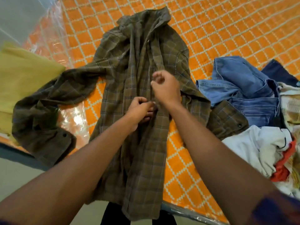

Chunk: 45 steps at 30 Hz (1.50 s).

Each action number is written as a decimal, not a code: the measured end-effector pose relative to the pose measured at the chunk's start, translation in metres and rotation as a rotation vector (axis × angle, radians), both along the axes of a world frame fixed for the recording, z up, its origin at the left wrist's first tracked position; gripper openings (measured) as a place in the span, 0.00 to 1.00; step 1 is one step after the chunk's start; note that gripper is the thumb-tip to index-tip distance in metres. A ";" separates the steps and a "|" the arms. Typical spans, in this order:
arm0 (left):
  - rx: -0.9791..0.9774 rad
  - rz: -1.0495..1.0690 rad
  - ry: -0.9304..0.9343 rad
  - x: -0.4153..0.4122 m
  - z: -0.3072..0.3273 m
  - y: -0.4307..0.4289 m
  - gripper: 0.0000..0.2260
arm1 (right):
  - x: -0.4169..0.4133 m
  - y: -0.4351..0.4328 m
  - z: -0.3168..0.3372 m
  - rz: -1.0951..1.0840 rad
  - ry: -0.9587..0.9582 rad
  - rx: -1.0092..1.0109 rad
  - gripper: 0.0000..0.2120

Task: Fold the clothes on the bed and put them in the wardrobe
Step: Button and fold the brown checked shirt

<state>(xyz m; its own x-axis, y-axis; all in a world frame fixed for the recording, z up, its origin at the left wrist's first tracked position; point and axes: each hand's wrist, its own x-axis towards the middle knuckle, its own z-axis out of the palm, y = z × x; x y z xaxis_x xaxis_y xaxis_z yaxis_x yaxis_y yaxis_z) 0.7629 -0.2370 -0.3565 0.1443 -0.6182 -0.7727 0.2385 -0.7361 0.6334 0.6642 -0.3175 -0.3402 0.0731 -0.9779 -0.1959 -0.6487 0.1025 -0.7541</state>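
Barely started, I'd say: the plaid shirt (142,51) lies open and unfolded in the middle of the bed (227,30), sleeves flung out left and right. The left hand (139,109) pinches its front edge, and the right hand (165,90) sits just beyond with fingers curled, though I cannot tell whether it has any cloth. To the right the jeans (243,88) and a white garment (253,143) sit heaped and unfolded, with no wardrobe in sight.
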 end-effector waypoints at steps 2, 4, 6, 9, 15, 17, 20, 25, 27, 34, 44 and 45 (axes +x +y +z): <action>0.003 -0.030 -0.055 -0.004 -0.011 -0.028 0.11 | 0.011 -0.040 -0.009 -0.036 0.057 0.000 0.12; -0.023 -0.084 -0.249 -0.008 -0.021 -0.044 0.13 | 0.017 -0.067 -0.017 -0.036 0.094 0.071 0.16; -0.115 -0.049 -0.327 -0.008 -0.020 -0.052 0.12 | 0.018 -0.080 -0.026 -0.046 0.119 0.098 0.17; -0.549 0.021 -0.556 0.001 0.004 -0.047 0.09 | 0.013 -0.083 -0.036 -0.079 0.058 0.079 0.19; -0.350 -0.265 -0.729 0.025 -0.005 -0.006 0.05 | 0.010 -0.072 -0.052 0.005 0.050 0.099 0.22; -0.197 -0.279 -0.703 0.036 -0.017 -0.005 0.03 | 0.015 -0.073 -0.053 0.058 0.171 0.025 0.21; -0.305 -0.264 -0.740 0.055 -0.012 -0.017 0.05 | 0.030 -0.077 -0.041 0.068 0.323 -0.131 0.15; -0.216 -0.261 -0.870 0.084 -0.025 -0.033 0.19 | 0.061 -0.072 -0.028 0.260 0.301 -0.330 0.14; -0.151 -0.376 -0.873 0.085 -0.028 -0.045 0.23 | 0.076 -0.072 -0.029 0.376 0.224 -0.183 0.17; -0.048 0.007 -0.393 0.080 -0.026 -0.088 0.14 | 0.098 -0.092 -0.036 0.218 0.460 0.016 0.27; -0.766 -0.655 -1.251 0.086 -0.028 -0.043 0.22 | 0.121 -0.131 -0.018 0.320 0.501 -0.260 0.27; -0.762 -0.695 -1.240 0.086 -0.029 -0.043 0.25 | 0.125 -0.133 -0.022 0.363 0.602 -0.192 0.27</action>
<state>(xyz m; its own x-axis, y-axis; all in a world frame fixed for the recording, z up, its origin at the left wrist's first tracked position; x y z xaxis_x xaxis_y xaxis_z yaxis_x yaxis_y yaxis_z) 0.8489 -0.2800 -0.3859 -0.0427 -0.9938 0.1029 -0.9023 0.0826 0.4232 0.7896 -0.4506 -0.3624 0.3331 -0.9336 -0.1319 -0.9248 -0.2963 -0.2385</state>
